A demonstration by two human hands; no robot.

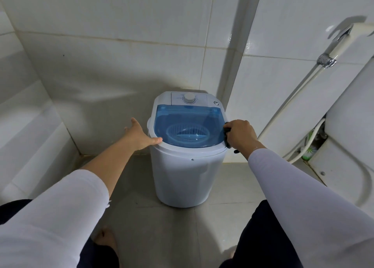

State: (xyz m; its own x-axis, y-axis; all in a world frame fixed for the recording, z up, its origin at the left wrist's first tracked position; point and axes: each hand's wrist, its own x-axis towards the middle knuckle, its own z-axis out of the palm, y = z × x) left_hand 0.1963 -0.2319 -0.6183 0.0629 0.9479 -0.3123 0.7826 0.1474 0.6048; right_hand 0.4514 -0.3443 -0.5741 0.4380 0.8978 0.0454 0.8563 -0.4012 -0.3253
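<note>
A small white washing machine stands on the floor against the tiled wall. Its translucent blue lid lies shut, with a round basket visible beneath it, and a white dial sits at the back of the top. My left hand is at the machine's left rim, fingers straight, thumb touching the front-left edge of the lid. My right hand is at the right rim, fingers curled round a small black object, mostly hidden by the hand.
White tiled walls close in on the left and behind. A white toilet stands at the right, with a spray hose hanging on the wall beside it. The grey tiled floor lies in front of the machine, my bare feet below.
</note>
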